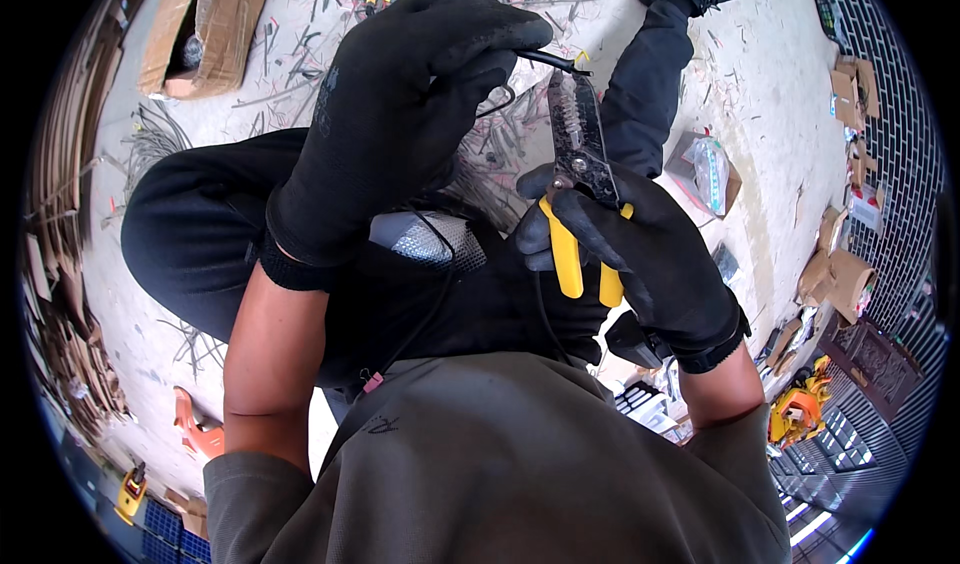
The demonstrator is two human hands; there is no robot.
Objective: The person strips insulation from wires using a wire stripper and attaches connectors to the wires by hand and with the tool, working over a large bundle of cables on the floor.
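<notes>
So the left hand [405,89] had a black cable [543,59] pinched in its fingers, upper centre of frame, end pointing right, just over the wire stripper [580,144]. Right hand [655,239] had fingers wrapped round its handles; couldn't tell if cable and tip touched.

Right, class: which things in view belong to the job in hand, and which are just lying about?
In the job:
- black cable, in the left hand
- yellow-handled wire strippers, in the right hand

Apparently just lying about:
- wire scraps on the floor
- cardboard box, upper left
- clear plastic bag, right
</notes>
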